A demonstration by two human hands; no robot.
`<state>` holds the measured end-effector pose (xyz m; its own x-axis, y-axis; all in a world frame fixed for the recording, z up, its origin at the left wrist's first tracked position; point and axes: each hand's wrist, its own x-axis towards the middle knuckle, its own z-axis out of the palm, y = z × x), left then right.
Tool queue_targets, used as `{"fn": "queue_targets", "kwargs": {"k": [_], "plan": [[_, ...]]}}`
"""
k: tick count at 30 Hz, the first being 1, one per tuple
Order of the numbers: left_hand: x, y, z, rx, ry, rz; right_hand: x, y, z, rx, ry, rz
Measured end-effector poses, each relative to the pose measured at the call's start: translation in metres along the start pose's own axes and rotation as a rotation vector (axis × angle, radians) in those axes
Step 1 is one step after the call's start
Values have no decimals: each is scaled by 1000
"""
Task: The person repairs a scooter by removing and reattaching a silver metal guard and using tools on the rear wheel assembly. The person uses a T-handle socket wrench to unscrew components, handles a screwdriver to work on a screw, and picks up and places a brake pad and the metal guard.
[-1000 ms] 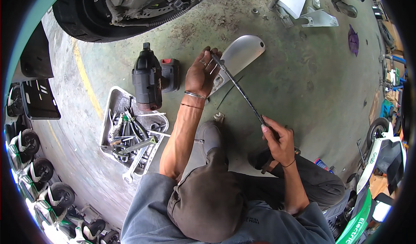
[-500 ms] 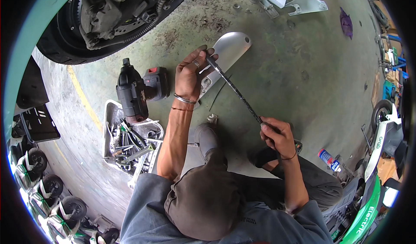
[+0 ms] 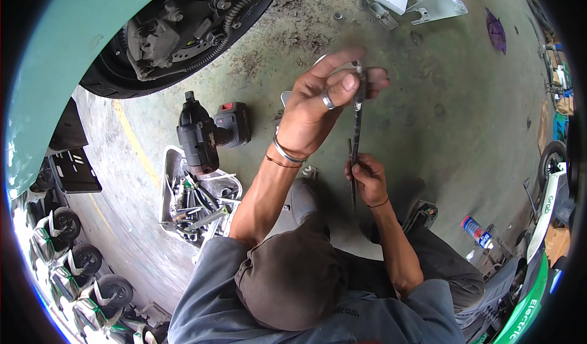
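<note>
Upper left, we see black tyre [image 3: 104, 86]; below it, metal tray [image 3: 172, 159] of hand tools. Just beside tray, impact wrench [image 3: 199, 136] on floor. Our left hand [image 3: 333, 93], fingers spread and blurred, about upper end of dark rod [image 3: 357, 127]; whether closed on it, we cannot tell. Rod runs down between our hands, which stay apart. Our right hand [image 3: 369, 176] pinches its lower part. Farther right, spray can [image 3: 477, 232].
</note>
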<state>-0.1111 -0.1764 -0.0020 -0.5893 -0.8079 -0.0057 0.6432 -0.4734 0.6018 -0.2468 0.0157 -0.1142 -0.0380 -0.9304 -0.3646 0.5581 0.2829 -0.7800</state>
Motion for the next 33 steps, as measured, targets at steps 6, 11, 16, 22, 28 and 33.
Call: {"fn": "queue_targets", "kwargs": {"k": [6, 11, 16, 22, 28, 33], "plan": [[15, -21, -69, 968, 336, -31, 24, -24, -4, -47, 3, -151], [-25, -65, -164, 1853, 499, -243, 14, -35, -34, -172, 94, -220], [-21, -61, -163, 1734, 406, -325, -10, -34, -65, -259, 251, -113], [-12, -51, -157, 1074, 303, -414, -17, -31, -72, -311, 350, -94], [-15, -33, -157, 625, 479, -203, -8, -35, -60, -337, 369, -74], [-13, -6, -173, 539, 579, -83, -8, -38, -58, -415, 350, -56]]}}
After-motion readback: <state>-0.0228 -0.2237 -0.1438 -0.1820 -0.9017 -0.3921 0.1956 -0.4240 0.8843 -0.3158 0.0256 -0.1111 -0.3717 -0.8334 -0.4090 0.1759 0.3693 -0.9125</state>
